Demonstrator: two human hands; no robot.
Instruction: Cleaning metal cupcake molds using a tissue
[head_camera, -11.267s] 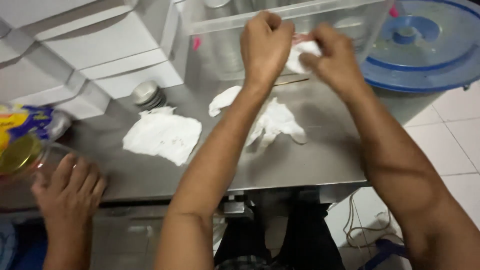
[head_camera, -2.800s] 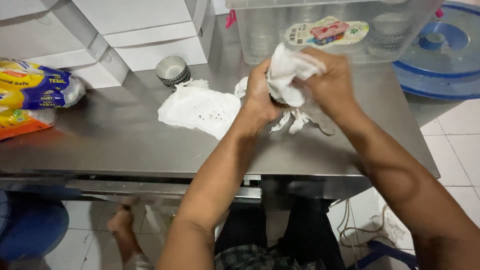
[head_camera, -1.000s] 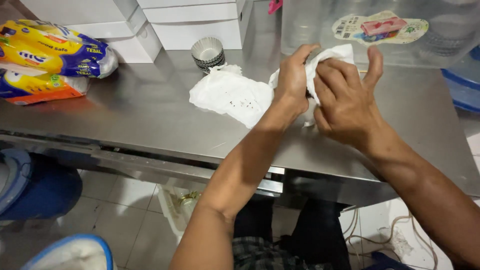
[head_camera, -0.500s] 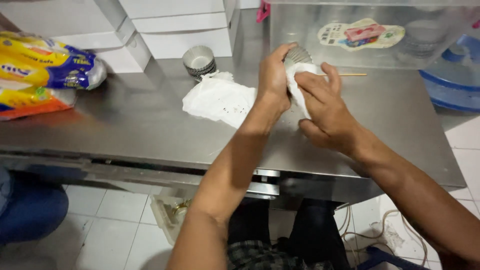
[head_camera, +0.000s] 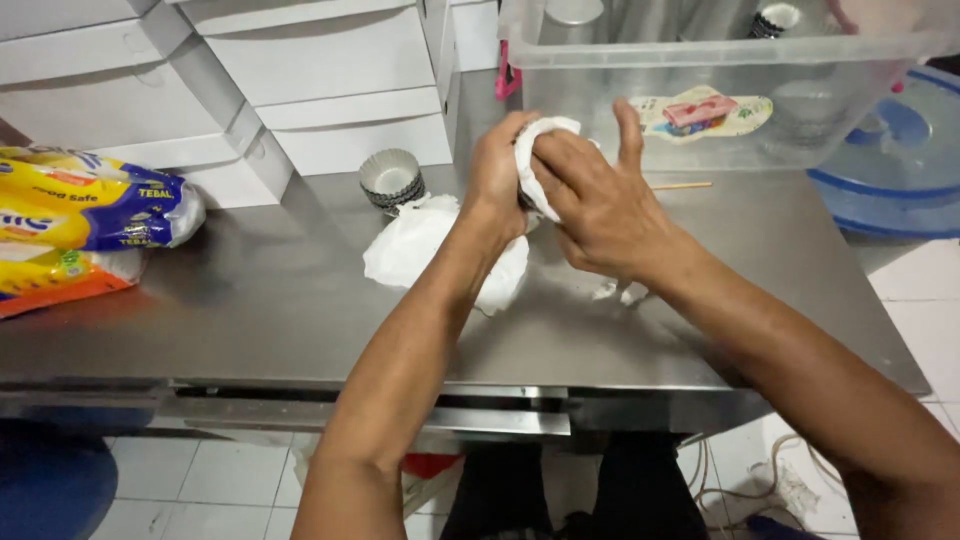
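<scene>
Above the steel table (head_camera: 250, 310), both hands meet around a crumpled white tissue (head_camera: 535, 150). My left hand (head_camera: 498, 172) grips something wrapped inside it; what it is stays hidden. My right hand (head_camera: 600, 205) presses the tissue from the right, index finger raised. Below the hands lies a second white tissue (head_camera: 420, 250), spread flat on the table. A stack of small fluted metal tart moulds (head_camera: 391, 178) stands just behind that tissue.
A clear plastic tub (head_camera: 720, 80) stands at the back right, with a thin wooden stick (head_camera: 682, 185) lying before it. White boxes (head_camera: 330, 90) line the back. Yellow plastic packets (head_camera: 80, 225) lie at the left. A blue round lid (head_camera: 900, 160) sits far right.
Both hands with the tissue have stayed close together, turning and pressing it. The camera view has shifted slightly, so the packets sit further left.
</scene>
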